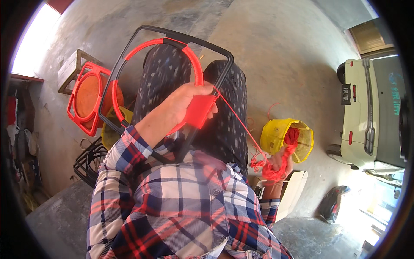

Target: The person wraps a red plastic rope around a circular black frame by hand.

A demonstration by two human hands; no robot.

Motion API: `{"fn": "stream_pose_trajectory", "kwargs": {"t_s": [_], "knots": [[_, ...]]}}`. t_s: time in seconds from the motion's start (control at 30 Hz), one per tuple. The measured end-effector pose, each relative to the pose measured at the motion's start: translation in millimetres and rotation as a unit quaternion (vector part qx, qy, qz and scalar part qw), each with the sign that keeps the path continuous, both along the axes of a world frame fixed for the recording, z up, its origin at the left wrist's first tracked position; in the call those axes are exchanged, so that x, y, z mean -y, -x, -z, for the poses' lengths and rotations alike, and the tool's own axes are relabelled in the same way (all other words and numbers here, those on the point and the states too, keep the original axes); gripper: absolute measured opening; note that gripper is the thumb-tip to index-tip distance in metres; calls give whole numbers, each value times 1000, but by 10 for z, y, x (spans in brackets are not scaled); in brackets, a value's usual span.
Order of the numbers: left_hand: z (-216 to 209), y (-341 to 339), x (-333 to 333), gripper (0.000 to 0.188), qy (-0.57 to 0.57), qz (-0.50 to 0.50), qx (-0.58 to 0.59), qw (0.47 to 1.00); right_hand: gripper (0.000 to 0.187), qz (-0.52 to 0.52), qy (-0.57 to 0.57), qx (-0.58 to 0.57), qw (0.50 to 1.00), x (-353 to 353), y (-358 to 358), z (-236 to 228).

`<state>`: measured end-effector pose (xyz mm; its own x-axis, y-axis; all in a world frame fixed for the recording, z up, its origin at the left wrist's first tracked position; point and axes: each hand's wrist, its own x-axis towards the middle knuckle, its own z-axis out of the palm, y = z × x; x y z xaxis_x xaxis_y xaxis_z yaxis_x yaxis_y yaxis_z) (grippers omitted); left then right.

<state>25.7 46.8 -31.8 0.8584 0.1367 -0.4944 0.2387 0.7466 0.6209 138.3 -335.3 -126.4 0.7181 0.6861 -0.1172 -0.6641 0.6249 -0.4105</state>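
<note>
A black rectangular frame with a round inner ring lies tilted across my lap. Red cord wraps several stretches of the ring, and a broad red wrapped patch joins the ring to one side of the frame. My left hand is closed around the frame at that patch, thumb on top. From there a single red strand runs taut down to the right. My right hand is closed on a loose bundle of red cord, held out beside my right leg.
A yellow bucket with more red cord stands at the right, near a cardboard box. At the left are a red-wrapped frame, a wooden stool, another yellow container and black frames. A small vehicle is at far right.
</note>
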Motion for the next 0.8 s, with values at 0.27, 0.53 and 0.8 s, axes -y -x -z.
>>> {"fn": "stream_pose_trajectory", "kwargs": {"t_s": [0.27,0.53,0.8], "knots": [[58,-20,45,22,-23,11,-28,999,28,100,359,-105,922,-308,-229,338],[132,5,119,52,-69,-73,70,992,47,-81,242,233,939,-1644,-509,-970],[84,-64,244,78,-110,-78,193,972,31,-218,528,630,526,-2549,-595,-1236]]}}
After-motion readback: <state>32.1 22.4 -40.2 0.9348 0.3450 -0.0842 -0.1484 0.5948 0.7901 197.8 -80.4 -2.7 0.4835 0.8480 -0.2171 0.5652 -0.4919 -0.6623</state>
